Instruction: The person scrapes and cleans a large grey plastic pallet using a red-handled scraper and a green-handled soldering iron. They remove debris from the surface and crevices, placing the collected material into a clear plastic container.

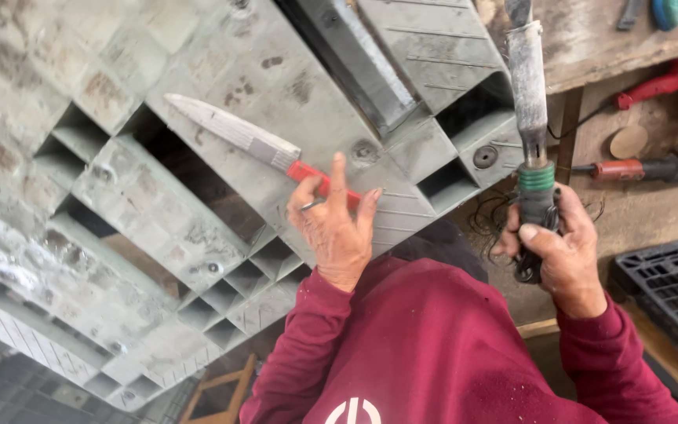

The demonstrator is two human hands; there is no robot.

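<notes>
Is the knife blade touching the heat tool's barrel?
No. The knife lies on the grey pallet; the heat tool is apart, in the right hand.

Both arms are in dark red long sleeves, bent up from the near edge. The left hand (337,228) is raised mid-scene, back of the hand facing the camera, fingers stretched up and slightly spread, thumb and forefinger pinching together, a ring on one finger. The right hand (560,247) sits further right, curled into a tight fist, thumb pressed across the top, wrist straight.
</notes>
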